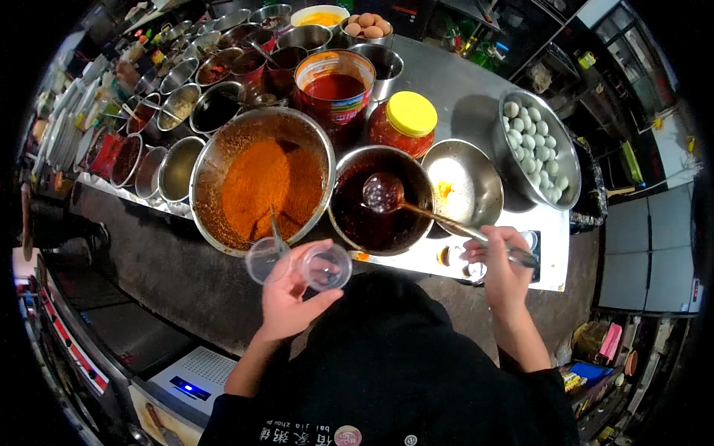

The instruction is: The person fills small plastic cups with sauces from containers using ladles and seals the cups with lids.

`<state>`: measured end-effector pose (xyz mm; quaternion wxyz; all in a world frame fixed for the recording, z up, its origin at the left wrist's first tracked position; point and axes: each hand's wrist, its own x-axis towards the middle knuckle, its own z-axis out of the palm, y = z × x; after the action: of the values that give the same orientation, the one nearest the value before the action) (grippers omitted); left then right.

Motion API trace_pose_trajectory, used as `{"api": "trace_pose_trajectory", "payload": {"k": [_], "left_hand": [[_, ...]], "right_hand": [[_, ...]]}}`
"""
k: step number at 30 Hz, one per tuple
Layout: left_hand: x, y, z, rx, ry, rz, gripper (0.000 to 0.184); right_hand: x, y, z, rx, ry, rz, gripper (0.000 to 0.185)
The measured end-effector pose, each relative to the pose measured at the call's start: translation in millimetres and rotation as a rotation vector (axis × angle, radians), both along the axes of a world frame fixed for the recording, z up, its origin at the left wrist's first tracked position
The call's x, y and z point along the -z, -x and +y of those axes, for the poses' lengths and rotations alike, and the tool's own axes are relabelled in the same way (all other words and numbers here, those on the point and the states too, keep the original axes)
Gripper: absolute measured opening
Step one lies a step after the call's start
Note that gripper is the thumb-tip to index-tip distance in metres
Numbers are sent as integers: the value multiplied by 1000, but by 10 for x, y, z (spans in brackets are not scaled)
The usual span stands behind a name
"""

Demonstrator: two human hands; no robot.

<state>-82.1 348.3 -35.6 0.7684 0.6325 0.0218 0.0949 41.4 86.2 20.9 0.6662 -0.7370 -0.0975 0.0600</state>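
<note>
My left hand [291, 301] is closed on two small clear plastic cups, one cup [266, 260] on its left side and the other cup [327, 268] on its right. In my right hand [503, 271] is the handle of a ladle [384, 192], whose bowl rests at the surface of a dark red-brown sauce. That sauce fills a metal bowl [429, 227] in front of me. To its left, a large metal bowl [325, 149] holds orange-red powder with a utensil standing in it. A metal pan [476, 189] with a little orange residue sits under the ladle's handle.
A basin [513, 100] of pale eggs stands at the right. Behind the sauce are a yellow-lidded jar [411, 115] and an open can [335, 74] of red liquid. Several seasoning bowls crowd the left, and brown eggs [367, 26] sit at the back.
</note>
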Motion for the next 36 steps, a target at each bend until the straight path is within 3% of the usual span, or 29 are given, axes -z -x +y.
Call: {"api": "trace_pose_trajectory", "payload": {"k": [3,5,7,8,9,14,19,22,27,36], "left_hand": [[52,-243,-215,-62,-26,-25,57],[45,-437,-336,-123,-140,-22,57],[56,-575,-418,-152,-87,16,55],[110,-648,-443,-207,-215,-28,54],[129,-710,-472,-256,-343,-71,53],[127,-849,-501,-294,-384,-116,50],[154,-918,-550,-332,-267,-114,41],[111,-943,-553,-362,-68,-127,40],[78,-972,-543,-282,46,-107,46],[101,-957,-464,-330,-46,-154,45]], "right_hand": [[-233,2,-107,40,20,-81,20],[-361,30,-134,43,-105,-85,18],[-476,75,-154,58,-69,-145,18],[-516,100,-172,64,-59,-145,18],[-546,139,-189,30,-46,-151,18],[-591,344,-221,-142,110,-271,16],[-462,377,-258,-307,187,-488,20],[-476,376,-233,-416,334,-648,23],[-455,366,-203,-405,293,-651,23],[-406,412,-203,-375,307,-637,23]]}}
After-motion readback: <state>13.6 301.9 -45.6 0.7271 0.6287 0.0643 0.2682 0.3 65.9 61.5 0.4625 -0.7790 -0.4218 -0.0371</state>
